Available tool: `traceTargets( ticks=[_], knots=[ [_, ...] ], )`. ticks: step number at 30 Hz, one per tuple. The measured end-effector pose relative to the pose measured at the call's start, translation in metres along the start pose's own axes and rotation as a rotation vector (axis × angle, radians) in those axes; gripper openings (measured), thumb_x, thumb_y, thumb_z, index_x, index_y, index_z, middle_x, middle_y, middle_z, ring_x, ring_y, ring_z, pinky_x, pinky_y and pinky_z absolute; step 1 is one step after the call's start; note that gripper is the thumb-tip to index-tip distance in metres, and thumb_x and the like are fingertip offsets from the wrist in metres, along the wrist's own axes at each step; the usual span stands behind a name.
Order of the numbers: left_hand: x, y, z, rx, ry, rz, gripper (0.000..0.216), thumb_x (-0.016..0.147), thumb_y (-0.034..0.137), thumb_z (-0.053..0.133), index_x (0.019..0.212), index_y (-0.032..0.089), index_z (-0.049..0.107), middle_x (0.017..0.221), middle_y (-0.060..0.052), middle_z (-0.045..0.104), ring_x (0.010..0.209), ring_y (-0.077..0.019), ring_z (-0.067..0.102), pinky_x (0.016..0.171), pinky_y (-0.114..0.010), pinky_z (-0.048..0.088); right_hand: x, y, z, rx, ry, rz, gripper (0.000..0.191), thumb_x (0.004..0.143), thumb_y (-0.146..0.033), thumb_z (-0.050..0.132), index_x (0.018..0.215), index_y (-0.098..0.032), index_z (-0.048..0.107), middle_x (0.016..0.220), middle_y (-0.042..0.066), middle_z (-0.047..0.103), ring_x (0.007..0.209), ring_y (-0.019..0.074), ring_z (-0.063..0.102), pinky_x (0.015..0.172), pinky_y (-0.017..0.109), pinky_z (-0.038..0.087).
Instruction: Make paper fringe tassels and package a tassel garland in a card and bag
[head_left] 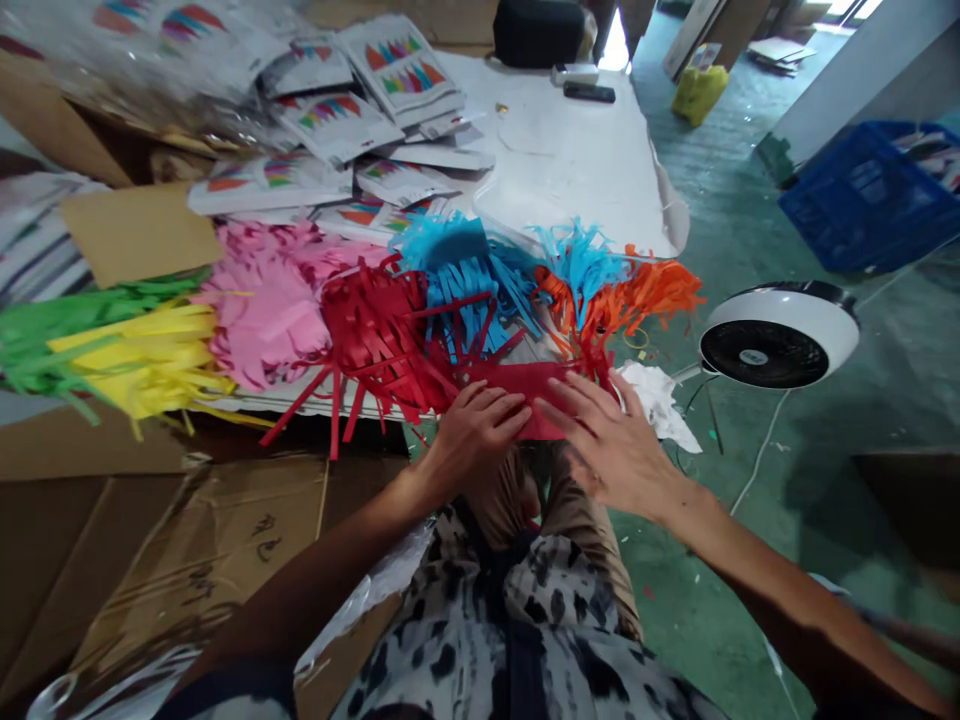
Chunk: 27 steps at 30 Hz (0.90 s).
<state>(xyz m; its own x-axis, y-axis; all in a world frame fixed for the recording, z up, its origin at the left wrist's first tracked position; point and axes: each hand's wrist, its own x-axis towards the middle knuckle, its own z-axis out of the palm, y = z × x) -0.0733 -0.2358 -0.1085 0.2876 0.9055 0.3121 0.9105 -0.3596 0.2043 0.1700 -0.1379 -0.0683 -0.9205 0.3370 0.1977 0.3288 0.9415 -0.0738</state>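
A strip of red tissue paper (536, 385) with fringed ends lies at the table's front edge, right before me. My left hand (480, 425) is on its left part, fingers close together and bent over the paper; the thumb is hidden. Over the right part is my right hand (619, 440), its fingers stretched and spread, slightly blurred. Left of the strip is a bunch of red tissue fringe (382, 330). Behind it lie blue fringes (465, 270), with an orange fringe (656, 290) to the right.
Pink (266, 305), yellow (150, 355) and green fringes (67, 325) lie leftward. Printed packets (405, 75) are piled behind on the white table (555, 150). A fan (780, 335) stands to the right, a blue crate (862, 195) beyond. Cardboard (225, 560) lies below left.
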Motion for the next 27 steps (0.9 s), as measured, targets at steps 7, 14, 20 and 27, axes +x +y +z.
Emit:
traceTargets(
  ticks=[7, 14, 20, 27],
  knots=[
    [0.002, -0.013, -0.019, -0.161, -0.045, -0.131, 0.023, 0.099, 0.023, 0.061, 0.115, 0.019, 0.077, 0.114, -0.010, 0.078, 0.109, -0.0256, 0.069, 0.091, -0.042, 0.052, 0.013, 0.021, 0.015, 0.160, -0.079, 0.073, 0.028, 0.104, -0.028, 0.057, 0.125, -0.024, 0.074, 0.129, 0.009, 0.075, 0.117, 0.0273, 0.067, 0.104, 0.048, 0.042],
    [0.026, -0.030, -0.031, -0.244, -0.139, -0.367, 0.019, 0.101, 0.030, 0.059, 0.096, 0.021, 0.076, 0.090, -0.004, 0.079, 0.088, -0.0212, 0.071, 0.081, -0.037, 0.044, 0.031, 0.036, 0.008, 0.407, -0.059, 0.306, 0.021, 0.102, -0.034, 0.062, 0.095, -0.021, 0.077, 0.098, 0.006, 0.080, 0.091, 0.0223, 0.072, 0.082, 0.034, 0.048],
    [0.045, -0.037, -0.030, -0.175, -0.202, -0.490, 0.030, 0.104, 0.037, 0.054, 0.093, 0.020, 0.076, 0.081, -0.006, 0.077, 0.076, -0.0221, 0.071, 0.070, -0.034, 0.042, 0.049, 0.042, 0.017, 0.354, -0.133, 0.533, 0.030, 0.102, -0.041, 0.056, 0.090, -0.020, 0.074, 0.079, 0.006, 0.076, 0.069, 0.0202, 0.068, 0.063, 0.029, 0.039],
    [0.056, -0.049, -0.036, -0.200, -0.303, -0.530, 0.030, 0.099, 0.049, 0.062, 0.092, 0.022, 0.075, 0.080, -0.005, 0.078, 0.074, -0.0240, 0.073, 0.063, -0.032, 0.040, 0.059, 0.040, 0.022, 0.117, -0.199, 0.567, 0.032, 0.103, -0.043, 0.051, 0.092, -0.020, 0.072, 0.076, 0.007, 0.074, 0.066, 0.0213, 0.064, 0.063, 0.031, 0.033]
  ],
)
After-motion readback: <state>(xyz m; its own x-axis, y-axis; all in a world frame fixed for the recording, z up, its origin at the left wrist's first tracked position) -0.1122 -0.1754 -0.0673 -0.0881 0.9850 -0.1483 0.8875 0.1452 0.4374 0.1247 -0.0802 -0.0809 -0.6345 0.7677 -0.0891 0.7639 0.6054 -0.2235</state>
